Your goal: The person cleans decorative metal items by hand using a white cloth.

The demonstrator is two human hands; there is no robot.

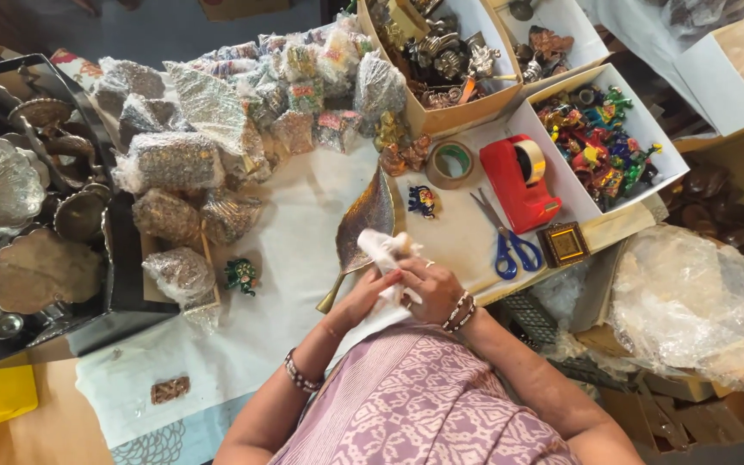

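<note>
Two hands at table edge, both on one wad of white cloth (385,251). Left hand (370,291) pinched on lower part of cloth; right hand (430,288) curled over it from other side, fingers closed on folds. Cloth pressed against leaf-shaped metal tray (368,215), which lies flat on white table cover (299,250), stem end pointing toward body, tip toward bubble-wrapped parcels (208,129).

Handling, judged: tray thin sheet metal, stiff, probably light for its length; polished face likely slippery and prone to fingerprints and scratches. Best taken by rim near widest part, or by stem, with cloth between fingers and metal. Stem looks slender; may bend if whole weight levered from it. Cloth soft, limp, no care needed.

Nearby: blue-handled scissors (507,245) and red tape dispenser (520,181) just beyond right hand; brown tape roll (451,164) past those. Small green figurine (241,275) left of tray, apart from it.
</note>
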